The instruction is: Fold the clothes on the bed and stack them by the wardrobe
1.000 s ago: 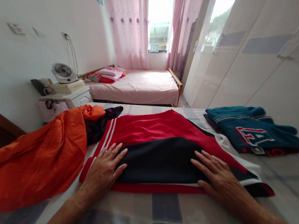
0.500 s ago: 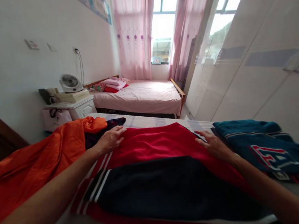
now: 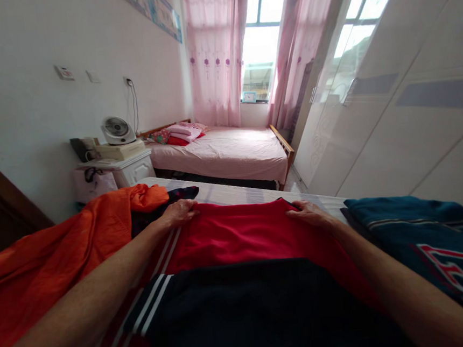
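A red and navy garment [image 3: 236, 232] with white stripes lies spread in front of me, its navy part folded across the red. At its far left corner, my left hand [image 3: 180, 212] is closed on the red cloth. My right hand [image 3: 308, 213] pinches the far right corner, where a bit of dark cloth shows. Both arms reach forward over the garment's sides. Close to my left hand lie an orange garment [image 3: 94, 223] and a dark patterned cloth [image 3: 184, 192].
Folded teal clothing [image 3: 405, 212] with big letters lies at right on the pale striped bed surface [image 3: 237, 192]. Beyond stand a pink-covered bed [image 3: 229, 152], a white nightstand [image 3: 136, 168] with a fan [image 3: 117, 129], and white wardrobe doors [image 3: 376, 155].
My right hand has moved left to the red garment's far corner, and both hands have gone from spread fingers to gripping the cloth. The view has shifted slightly.
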A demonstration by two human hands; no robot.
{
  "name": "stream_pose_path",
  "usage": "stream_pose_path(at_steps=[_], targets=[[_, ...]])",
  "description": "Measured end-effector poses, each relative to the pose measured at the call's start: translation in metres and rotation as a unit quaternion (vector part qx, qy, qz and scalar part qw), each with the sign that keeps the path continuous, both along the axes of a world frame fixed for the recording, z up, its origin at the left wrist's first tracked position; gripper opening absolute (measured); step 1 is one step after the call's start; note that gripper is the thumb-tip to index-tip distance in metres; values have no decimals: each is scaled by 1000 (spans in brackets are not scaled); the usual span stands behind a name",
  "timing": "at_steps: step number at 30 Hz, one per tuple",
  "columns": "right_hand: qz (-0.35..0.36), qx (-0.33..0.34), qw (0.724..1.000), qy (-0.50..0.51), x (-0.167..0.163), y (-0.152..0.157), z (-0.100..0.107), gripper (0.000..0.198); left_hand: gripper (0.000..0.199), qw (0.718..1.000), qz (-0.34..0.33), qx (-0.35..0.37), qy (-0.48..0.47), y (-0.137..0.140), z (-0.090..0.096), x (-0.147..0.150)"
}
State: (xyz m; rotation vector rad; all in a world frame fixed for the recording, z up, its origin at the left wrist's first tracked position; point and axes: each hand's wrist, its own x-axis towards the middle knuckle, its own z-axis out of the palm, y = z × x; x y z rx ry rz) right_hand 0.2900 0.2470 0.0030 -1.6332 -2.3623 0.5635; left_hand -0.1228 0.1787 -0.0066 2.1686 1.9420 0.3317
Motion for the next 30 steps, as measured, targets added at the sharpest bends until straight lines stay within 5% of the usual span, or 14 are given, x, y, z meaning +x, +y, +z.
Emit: stream_pose_path(at_steps=[5,9,13,16,21,26,30], targets=[[4,62,998,-11,1,-7,4,24,19,999,-45,-20,-1,-7,15,-5],[-21,150,988,2,3,-26,18,29,15,996,-45,71,31,-28,39,4],[-15,265,964,33,19,-77,28,24,14,982,-36,177,57,-82,49,12],[35,334,942,16,37,-127,18,17,15,964,-83,231,97,-132,33,10],[65,273,957,-75,54,-171,-8,15,16,964,-136,193,118,-182,6,9],[17,293,954,-60,50,-176,-9,13,18,957,-92,224,159,-182,11,14],[64,236,967,-77,55,-186,-15,19,27,978,-96,123,140,-181,12,9]])
